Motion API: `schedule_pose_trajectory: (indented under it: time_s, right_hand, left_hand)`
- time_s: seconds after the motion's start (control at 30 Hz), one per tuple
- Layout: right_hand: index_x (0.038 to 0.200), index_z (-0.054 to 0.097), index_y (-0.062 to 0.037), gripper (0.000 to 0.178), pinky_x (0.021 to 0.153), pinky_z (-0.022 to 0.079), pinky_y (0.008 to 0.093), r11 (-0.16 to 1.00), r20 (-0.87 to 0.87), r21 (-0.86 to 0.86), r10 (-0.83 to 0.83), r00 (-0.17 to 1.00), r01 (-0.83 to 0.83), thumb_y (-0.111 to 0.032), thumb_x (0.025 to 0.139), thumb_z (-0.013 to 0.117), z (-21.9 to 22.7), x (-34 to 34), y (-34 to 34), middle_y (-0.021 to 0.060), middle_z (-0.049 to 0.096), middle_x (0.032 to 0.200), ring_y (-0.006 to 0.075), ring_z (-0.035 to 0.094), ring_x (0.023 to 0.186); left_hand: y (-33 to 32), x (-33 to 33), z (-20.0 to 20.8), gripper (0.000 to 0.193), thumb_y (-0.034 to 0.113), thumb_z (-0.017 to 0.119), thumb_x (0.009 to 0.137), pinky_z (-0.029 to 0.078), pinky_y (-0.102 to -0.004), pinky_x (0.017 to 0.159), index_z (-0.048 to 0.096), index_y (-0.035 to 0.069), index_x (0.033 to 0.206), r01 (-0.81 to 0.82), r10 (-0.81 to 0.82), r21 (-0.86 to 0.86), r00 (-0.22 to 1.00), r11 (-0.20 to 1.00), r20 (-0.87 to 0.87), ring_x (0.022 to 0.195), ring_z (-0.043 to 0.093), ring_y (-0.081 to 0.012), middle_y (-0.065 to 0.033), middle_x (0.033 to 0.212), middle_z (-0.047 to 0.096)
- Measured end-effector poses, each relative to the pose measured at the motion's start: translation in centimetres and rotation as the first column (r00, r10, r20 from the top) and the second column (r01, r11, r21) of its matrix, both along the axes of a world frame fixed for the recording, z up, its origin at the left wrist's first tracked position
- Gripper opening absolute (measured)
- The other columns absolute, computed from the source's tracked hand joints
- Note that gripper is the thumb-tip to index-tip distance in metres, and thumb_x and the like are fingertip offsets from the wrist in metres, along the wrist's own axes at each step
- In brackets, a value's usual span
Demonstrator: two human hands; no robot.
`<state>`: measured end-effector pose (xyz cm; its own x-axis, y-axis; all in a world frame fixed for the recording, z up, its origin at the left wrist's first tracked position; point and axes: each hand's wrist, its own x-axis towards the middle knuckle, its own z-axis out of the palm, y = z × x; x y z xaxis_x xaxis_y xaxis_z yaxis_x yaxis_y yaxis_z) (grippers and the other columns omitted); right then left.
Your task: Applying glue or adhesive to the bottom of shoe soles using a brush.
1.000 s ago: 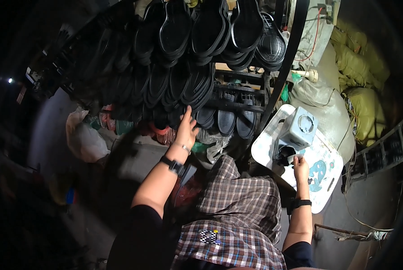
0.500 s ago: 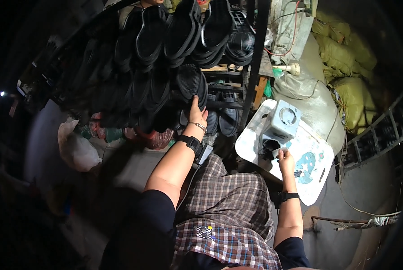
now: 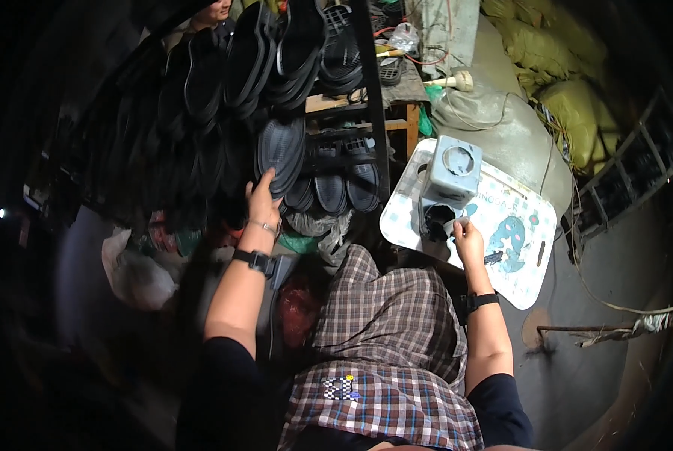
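At the front of the rack, my left hand (image 3: 263,197) grips the lower end of a black shoe sole (image 3: 280,150), its thumb on the upper face. More soles lie stacked right behind that one. My right hand (image 3: 470,242) pinches a small pale flat piece (image 3: 454,225) over the rim of a dark pot (image 3: 436,222), whose inside looks black. A grey square can (image 3: 456,174) with a round opening stands against the pot. Both rest on a white low table (image 3: 523,289) with a cartoon print. What the pale piece is exactly stays hidden by my fingers.
A dark metal rack (image 3: 378,113) carries several rows of black soles. Pale sacks (image 3: 494,124) and yellow sacks (image 3: 577,113) are piled behind the table. A person (image 3: 214,15) is beyond the rack. Plastic bags (image 3: 137,270) lie low at the left; a cable (image 3: 599,289) curves at the right.
The whole view has shifted, so the rack and table sit further left and higher. My left hand stays at the sole and my right hand at the pot. A person beyond the rack shows more.
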<state>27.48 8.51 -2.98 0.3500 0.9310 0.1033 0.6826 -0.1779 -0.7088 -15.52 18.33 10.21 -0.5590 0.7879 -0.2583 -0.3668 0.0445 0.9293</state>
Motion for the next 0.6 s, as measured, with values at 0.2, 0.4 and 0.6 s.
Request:
schedule_pose_trajectory:
  time_s: [0.2, 0.4, 0.6]
  right_hand:
    - [0.092, 0.064, 0.0019, 0.032, 0.069, 0.050, 0.0422, 0.999, -0.007, 0.037, -0.034, 0.999, 0.034, -0.030, 0.092, 0.059, -0.1, -1.4, 0.4, 0.0221, 0.067, 0.079, 0.0375, 0.066, 0.076]
    - [0.093, 0.065, -0.0009, 0.027, 0.069, 0.050, 0.0451, 0.998, -0.108, 0.068, -0.005, 0.994, 0.012, -0.027, 0.091, 0.059, -1.0, -1.2, -0.3, 0.0215, 0.067, 0.079, 0.0398, 0.065, 0.076]
    - [0.090, 0.063, -0.0005, 0.031, 0.070, 0.050, 0.0464, 0.999, 0.004, 0.046, -0.021, 1.000, 0.021, -0.031, 0.092, 0.057, -1.8, -1.3, 0.2, 0.0232, 0.066, 0.080, 0.0420, 0.064, 0.078]
  left_hand:
    - [-3.8, -1.1, 4.4, 0.038, 0.008, 0.074, 0.079, 0.048, -0.0265, 0.080, 0.054, -0.006, 0.109, 0.318, -0.165, 0.180, 0.805, 0.931, -0.570, 0.088, 0.058, -0.0151, -0.0088, 0.096, 0.062]
    - [-12.4, -3.8, 10.3, 0.030, 0.004, 0.074, 0.075, 0.047, -0.0235, 0.077, 0.056, -0.001, 0.098, 0.515, -0.282, 0.026, 0.511, 0.857, -0.812, 0.084, 0.055, -0.0075, -0.0028, 0.090, 0.061]
    - [-20.4, -3.2, 21.6, 0.029, 0.001, 0.073, 0.071, 0.047, -0.0233, 0.074, 0.060, -0.002, 0.097, 0.652, -0.625, -0.329, 0.291, 0.684, -0.724, 0.082, 0.058, -0.0065, -0.0030, 0.087, 0.064]
